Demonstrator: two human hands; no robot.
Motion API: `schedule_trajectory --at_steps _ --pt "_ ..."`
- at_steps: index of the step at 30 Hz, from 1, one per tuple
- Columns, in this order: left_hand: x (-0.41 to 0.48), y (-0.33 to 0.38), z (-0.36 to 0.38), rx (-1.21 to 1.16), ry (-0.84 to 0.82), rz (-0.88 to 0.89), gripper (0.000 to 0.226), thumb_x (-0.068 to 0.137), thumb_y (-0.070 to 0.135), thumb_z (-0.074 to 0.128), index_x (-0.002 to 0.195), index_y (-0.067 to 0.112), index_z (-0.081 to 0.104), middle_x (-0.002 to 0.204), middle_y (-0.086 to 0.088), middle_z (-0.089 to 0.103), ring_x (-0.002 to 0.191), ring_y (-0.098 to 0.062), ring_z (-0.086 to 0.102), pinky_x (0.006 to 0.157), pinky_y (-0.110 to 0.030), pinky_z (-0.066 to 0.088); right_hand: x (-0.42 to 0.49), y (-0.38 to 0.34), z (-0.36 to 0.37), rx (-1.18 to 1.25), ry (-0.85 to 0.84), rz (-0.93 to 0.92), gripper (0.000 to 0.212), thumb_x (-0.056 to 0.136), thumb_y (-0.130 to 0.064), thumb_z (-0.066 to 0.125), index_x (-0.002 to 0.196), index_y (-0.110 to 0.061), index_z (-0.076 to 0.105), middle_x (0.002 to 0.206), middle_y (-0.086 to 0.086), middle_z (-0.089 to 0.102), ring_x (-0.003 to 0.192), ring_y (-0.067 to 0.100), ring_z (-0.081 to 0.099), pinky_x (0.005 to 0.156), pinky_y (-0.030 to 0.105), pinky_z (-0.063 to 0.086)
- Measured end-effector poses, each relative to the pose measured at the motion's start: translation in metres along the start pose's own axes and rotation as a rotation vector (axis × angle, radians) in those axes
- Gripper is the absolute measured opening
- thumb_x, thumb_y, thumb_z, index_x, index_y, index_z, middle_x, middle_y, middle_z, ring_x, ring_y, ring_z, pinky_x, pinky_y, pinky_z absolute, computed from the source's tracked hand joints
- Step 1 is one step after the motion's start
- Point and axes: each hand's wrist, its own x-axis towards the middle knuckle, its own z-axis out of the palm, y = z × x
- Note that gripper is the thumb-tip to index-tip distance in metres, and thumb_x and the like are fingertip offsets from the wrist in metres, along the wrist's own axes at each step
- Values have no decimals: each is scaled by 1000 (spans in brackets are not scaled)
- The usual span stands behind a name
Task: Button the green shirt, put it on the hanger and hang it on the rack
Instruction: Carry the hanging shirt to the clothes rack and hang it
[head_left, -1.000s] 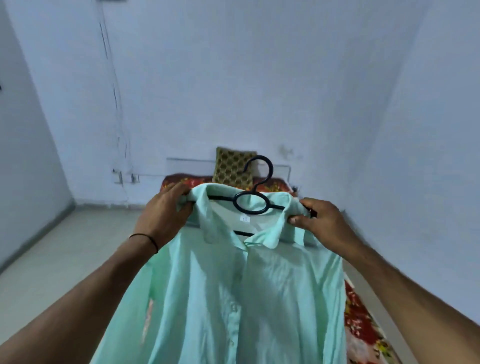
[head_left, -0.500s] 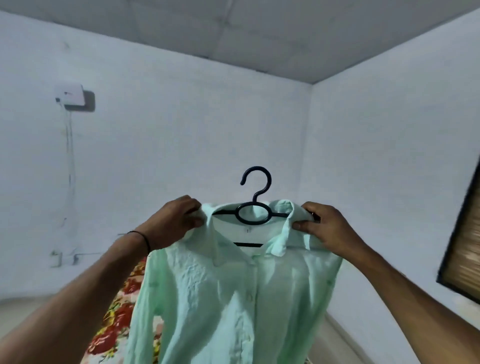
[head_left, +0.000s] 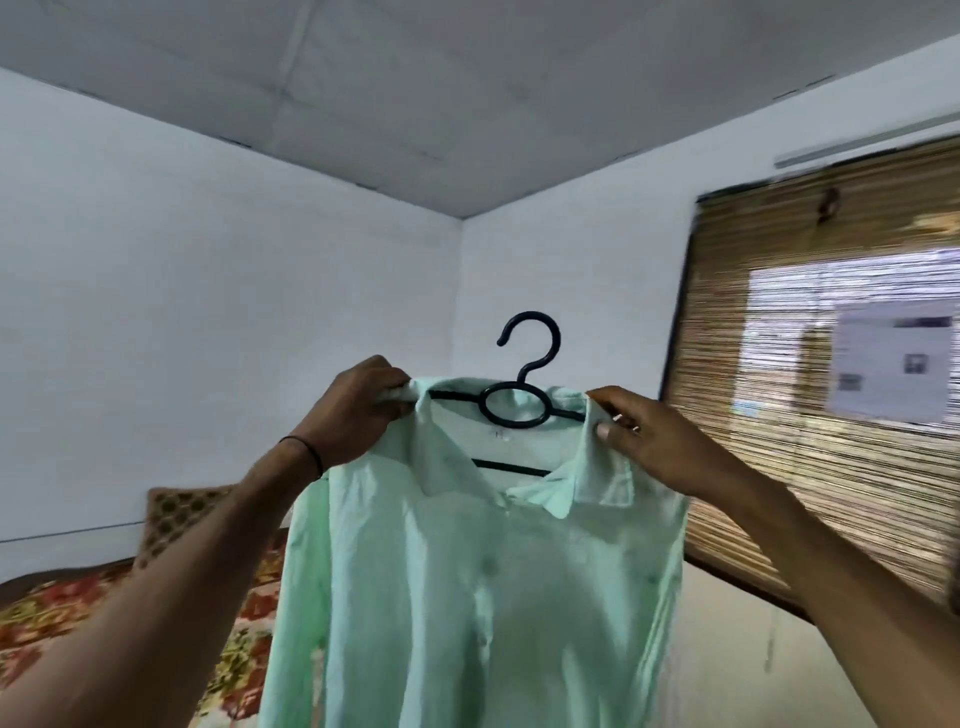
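A pale green shirt (head_left: 467, 597) hangs on a black plastic hanger (head_left: 519, 400), held up in the air in front of me. Its front looks buttoned and its collar lies open around the hanger's ring. My left hand (head_left: 358, 410) grips the shirt's left shoulder together with the hanger arm. Over on the other side, my right hand (head_left: 660, 436) pinches the right collar and shoulder over the other hanger arm. The hook points up and is free. No rack is in view.
A bed with a red floral cover (head_left: 104, 623) and a patterned pillow (head_left: 182, 514) lies low on the left. A window with a bamboo blind (head_left: 831, 389) fills the right wall. White walls meet in the corner behind the shirt.
Both hands have kept their grip and lifted the shirt on the hanger. My view has swung up and to the right, bringing the ceiling and the blind into sight.
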Motion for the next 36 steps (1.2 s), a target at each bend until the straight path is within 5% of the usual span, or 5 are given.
schedule_trajectory --at_steps 4,9,13,29,36 --pt "8 51 25 -82 -39 24 17 83 3 70 97 13 70 93 -4 62 86 -23 61 79 -36 49 -48 16 -48 -95 29 76 12 95 -16 65 107 -17 66 97 -3 71 95 16 65 82 35 50" --pt "5 123 66 -306 -144 3 43 81 -4 57 114 22 65 109 7 63 100 -11 60 81 -8 43 -113 31 -102 -207 213 101 13 90 -10 69 98 -18 63 87 -13 63 78 -4 55 66 10 37" --pt "6 174 101 -456 -231 39 19 87 27 62 104 26 70 99 11 71 93 -7 65 79 -22 51 -160 39 -137 -296 224 157 11 90 -9 69 99 -14 65 87 -8 64 78 -4 54 65 7 36" --pt "43 345 264 -780 -318 409 7 92 14 64 96 19 63 87 5 66 80 -15 60 72 -33 47 -324 12 -251 -492 476 593 32 91 -53 59 117 -35 65 109 -22 68 98 -12 61 81 13 46" --pt "44 445 293 -996 -380 550 6 90 16 62 91 22 61 86 1 66 83 -21 59 74 -31 45 -404 -19 -279 -946 479 798 23 103 -38 45 90 -33 63 82 -9 67 80 17 61 69 34 41"
